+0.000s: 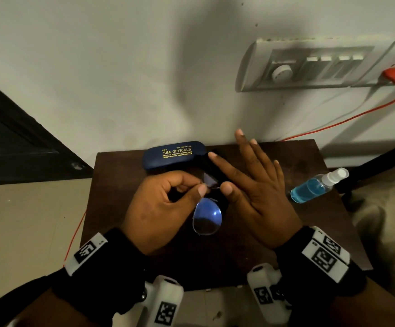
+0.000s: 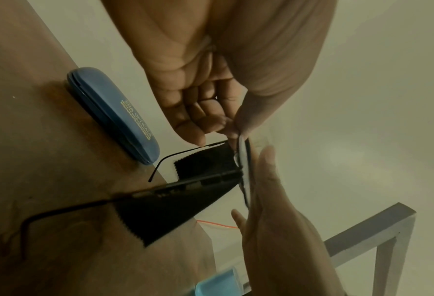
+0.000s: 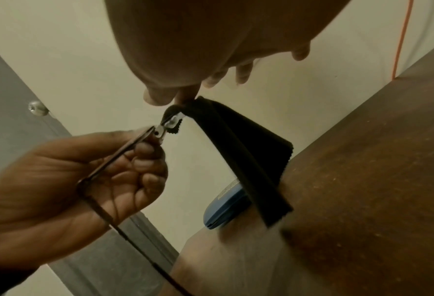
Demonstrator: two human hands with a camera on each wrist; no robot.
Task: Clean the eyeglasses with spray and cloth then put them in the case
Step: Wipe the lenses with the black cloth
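Above the brown table (image 1: 121, 185), my left hand (image 1: 200, 186) pinches the thin-framed eyeglasses (image 1: 207, 217) near the bridge, with the near lens hanging below my thumb. My right hand (image 1: 220, 172) pinches the black cloth (image 1: 211, 177) over the far lens between thumb and index finger; the other fingers are spread straight. In the right wrist view the cloth (image 3: 236, 150) drapes down from that pinch. The left wrist view shows the lenses (image 2: 245, 172) edge-on with both temples open. The closed blue case (image 1: 174, 154) lies at the table's back edge. The spray bottle (image 1: 316, 185) of blue liquid lies on its side at the right.
The table stands against a white wall with a switchboard (image 1: 309, 67) and a red plug and cable (image 1: 394, 76). A dark door (image 1: 15, 138) is at the left. A dark frame (image 1: 380, 156) and pale fabric (image 1: 380, 208) sit at the right.
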